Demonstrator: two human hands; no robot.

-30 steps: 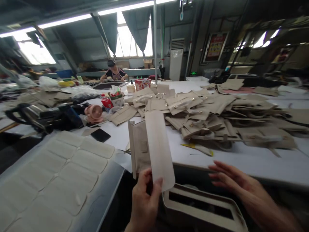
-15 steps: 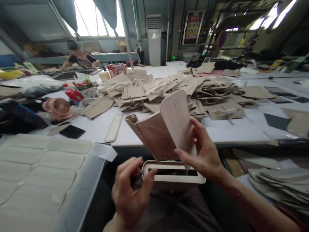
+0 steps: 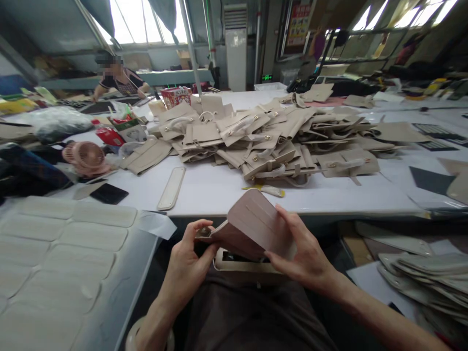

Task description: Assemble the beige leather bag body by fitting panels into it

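– 2 hands, what do they grip?
– Your left hand [image 3: 190, 261] and right hand [image 3: 303, 251] both clasp the folded beige panel [image 3: 252, 226].
– Where?
– Over your lap, above the open bag frame [image 3: 241, 263], near the table [image 3: 219, 187].

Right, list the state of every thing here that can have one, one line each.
Folded beige piece: bent over, gripped by both hands.
Left hand: closed on its left end.
Right hand: closed on its right edge.
Open-topped bag: upright on the lap, open.
Pink fan: lying on the table.
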